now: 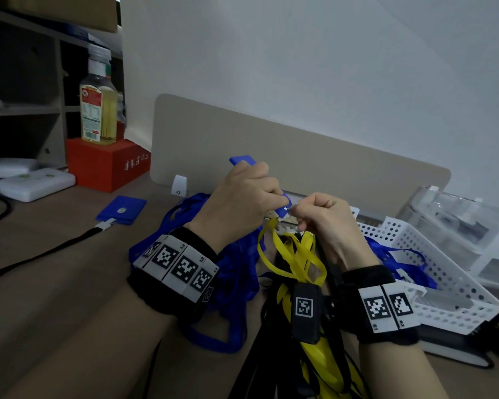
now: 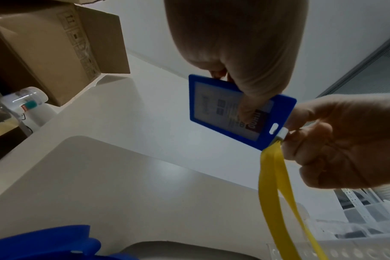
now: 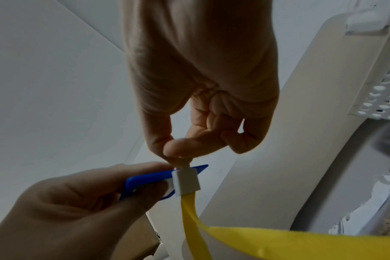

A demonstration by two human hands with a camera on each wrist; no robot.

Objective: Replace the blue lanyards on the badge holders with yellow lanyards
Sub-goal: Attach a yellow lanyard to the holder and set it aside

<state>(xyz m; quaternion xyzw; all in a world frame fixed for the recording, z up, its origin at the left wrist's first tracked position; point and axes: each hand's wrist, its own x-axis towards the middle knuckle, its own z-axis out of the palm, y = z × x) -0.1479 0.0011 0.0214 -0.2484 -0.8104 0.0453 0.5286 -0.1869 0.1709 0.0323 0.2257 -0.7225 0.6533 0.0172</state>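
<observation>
Gripping the tilted badge holder, left hand; right hand pinches clip.

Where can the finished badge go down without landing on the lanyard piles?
Bare desk shows left of the blue lanyard pile, between the black strap and the left forearm. Crowded: yellow lanyards lie under both hands, and the white basket to the right holds more blue lanyards.
</observation>
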